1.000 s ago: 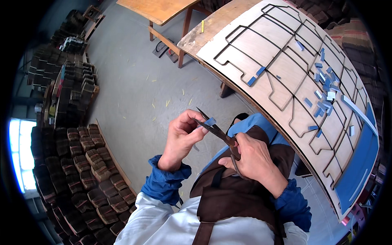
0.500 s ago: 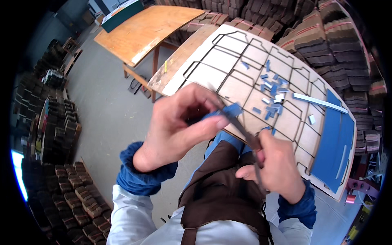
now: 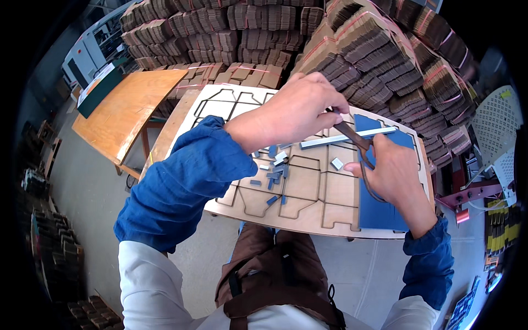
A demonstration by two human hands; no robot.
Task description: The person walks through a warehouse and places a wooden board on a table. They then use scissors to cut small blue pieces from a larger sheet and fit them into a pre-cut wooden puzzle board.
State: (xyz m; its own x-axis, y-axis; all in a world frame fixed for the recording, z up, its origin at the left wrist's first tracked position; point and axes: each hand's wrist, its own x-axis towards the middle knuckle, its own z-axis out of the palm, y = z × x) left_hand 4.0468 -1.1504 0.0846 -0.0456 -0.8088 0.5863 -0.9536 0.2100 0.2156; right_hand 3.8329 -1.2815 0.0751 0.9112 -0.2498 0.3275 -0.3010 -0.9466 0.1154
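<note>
Scissors (image 3: 361,143) grasped in right fingers (image 3: 380,144), blades (image 3: 346,130) reaching to left fingers (image 3: 329,120), whose hold is unclear

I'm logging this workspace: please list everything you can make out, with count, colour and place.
Lined board: one, pale, centre
Scissors: one pair, dark brown, above board
Sheet: one, blue, board's right
Strip: one, white-topped, partly over sheet
Small pieces: over a dozen, blue and white, mid-board
Side table: one, orange-brown, left
Box: one, dark green, on side table
Cardboard stacks: many, brown, mainly behind board
Perforated panel: at least one, pale, far right
Floor: one, grey, underneath
Apron: one, brown, bottom centre
Sleeves: two, white, blue-cuffed, lower sides
Left hand: one, bare, by scissors' blades
Right hand: one, bare, holding scissors
</note>
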